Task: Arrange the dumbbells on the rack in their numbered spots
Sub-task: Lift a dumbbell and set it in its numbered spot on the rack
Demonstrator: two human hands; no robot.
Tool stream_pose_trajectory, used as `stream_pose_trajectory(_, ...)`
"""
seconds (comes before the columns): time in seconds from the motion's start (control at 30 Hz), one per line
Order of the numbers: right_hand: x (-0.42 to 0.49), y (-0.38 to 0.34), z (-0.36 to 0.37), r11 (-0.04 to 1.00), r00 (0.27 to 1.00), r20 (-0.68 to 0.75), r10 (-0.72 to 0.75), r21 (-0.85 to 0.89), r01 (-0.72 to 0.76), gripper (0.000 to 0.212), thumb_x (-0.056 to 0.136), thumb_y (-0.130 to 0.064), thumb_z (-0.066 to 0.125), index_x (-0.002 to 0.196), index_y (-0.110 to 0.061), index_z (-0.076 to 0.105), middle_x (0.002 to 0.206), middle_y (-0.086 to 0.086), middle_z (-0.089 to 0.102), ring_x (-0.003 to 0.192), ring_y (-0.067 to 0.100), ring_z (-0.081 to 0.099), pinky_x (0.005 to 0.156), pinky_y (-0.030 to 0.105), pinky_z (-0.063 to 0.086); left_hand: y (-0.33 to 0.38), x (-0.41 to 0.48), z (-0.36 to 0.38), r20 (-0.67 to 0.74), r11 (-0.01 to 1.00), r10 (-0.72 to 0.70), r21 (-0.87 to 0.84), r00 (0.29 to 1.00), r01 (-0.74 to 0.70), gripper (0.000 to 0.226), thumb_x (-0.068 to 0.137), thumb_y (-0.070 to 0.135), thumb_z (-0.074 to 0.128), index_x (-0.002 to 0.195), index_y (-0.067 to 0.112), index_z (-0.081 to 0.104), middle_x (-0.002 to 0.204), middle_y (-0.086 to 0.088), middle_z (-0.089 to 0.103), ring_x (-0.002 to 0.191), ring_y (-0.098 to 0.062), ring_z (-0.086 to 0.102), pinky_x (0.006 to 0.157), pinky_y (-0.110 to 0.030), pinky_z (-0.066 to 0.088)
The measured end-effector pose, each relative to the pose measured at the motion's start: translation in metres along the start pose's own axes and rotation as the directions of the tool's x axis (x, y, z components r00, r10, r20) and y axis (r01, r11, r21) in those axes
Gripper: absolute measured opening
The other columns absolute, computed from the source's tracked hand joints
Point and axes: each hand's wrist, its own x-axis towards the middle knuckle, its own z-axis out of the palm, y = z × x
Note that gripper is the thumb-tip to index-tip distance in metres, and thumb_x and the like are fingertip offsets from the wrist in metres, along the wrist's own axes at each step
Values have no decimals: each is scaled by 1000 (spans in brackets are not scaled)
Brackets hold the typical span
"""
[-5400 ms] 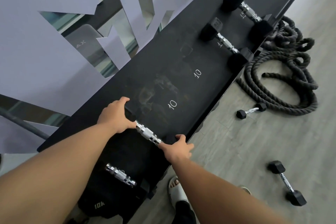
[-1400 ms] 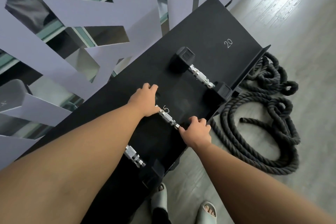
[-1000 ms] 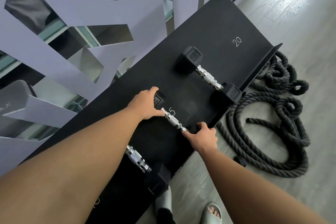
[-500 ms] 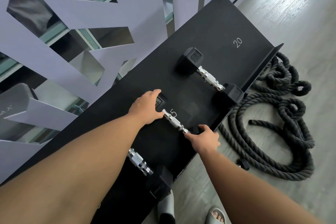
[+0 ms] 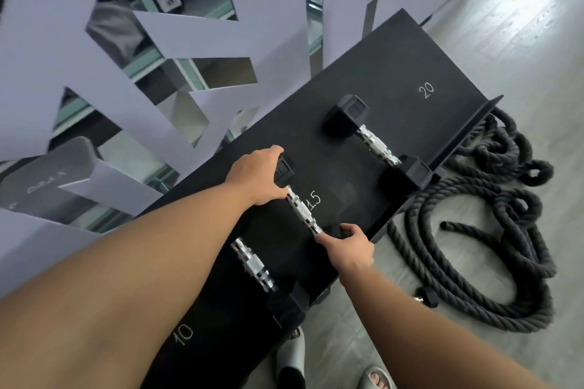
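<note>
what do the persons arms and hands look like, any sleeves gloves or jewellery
Both forearms are bare right up to the frame's edge, with no sleeve in view. The left hand and the right hand wear no gloves, and no rings, watch or wristband show on the visible sides. The fingernails are too small to judge.

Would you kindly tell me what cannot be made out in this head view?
- Far head of the held dumbbell: its number is hidden under the left hand.
- Its near head: covered by the right hand.
- Nearest dumbbell: far head behind the left forearm.
- Small floor dumbbell: mostly behind the right forearm.
</note>
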Motion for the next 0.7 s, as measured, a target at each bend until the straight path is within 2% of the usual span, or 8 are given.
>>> stream_pose_trajectory(0.1, -29, -13, 6, 999, 998, 41, -37, 9, 37, 68, 60, -47, 83, 124, -37, 62, 128, 3, 53, 117, 30, 55, 95, 38, 53, -12, -24, -32, -16, 999, -17, 29, 1000, 17, 92, 72, 52, 85, 146, 21, 42, 127, -4, 66, 107, -33, 66, 80, -42, 56)
stream_pose_trajectory(0.23, -73, -28, 17, 996, 990, 113, -84, -26, 87, 70, 61, -47, 85, 126, -37, 61, 132, 4, 53, 121, 31, 54, 100, 41, 51, -34, -73, -71, -39, 993, -110, 29, 993, 112, 93, 70, 50, 86, 147, 21, 42, 123, -7, 66, 105, -33, 65, 79, -40, 54)
stream_pose_trajectory(0.43, -148, -22, 49, 984, 968, 231, -93, -125, 125, 72, 63, -49, 84, 129, -36, 59, 133, 6, 49, 120, 34, 53, 102, 44, 51, -85, -155, -98, 6, 972, -232, -31, 973, 232, 81, 69, 46, 89, 136, 24, 48, 115, -5, 67, 99, -29, 65, 82, -44, 57)
stream_pose_trajectory(0.7, -213, 44, 122, 992, 962, 269, 41, -126, -7, 76, 68, -48, 83, 136, -35, 52, 138, 8, 44, 119, 33, 52, 102, 45, 50, -147, -216, -65, 40, 985, -161, 64, 986, 158, 93, 70, 50, 87, 146, 23, 41, 123, -8, 66, 103, -32, 65, 74, -37, 51)
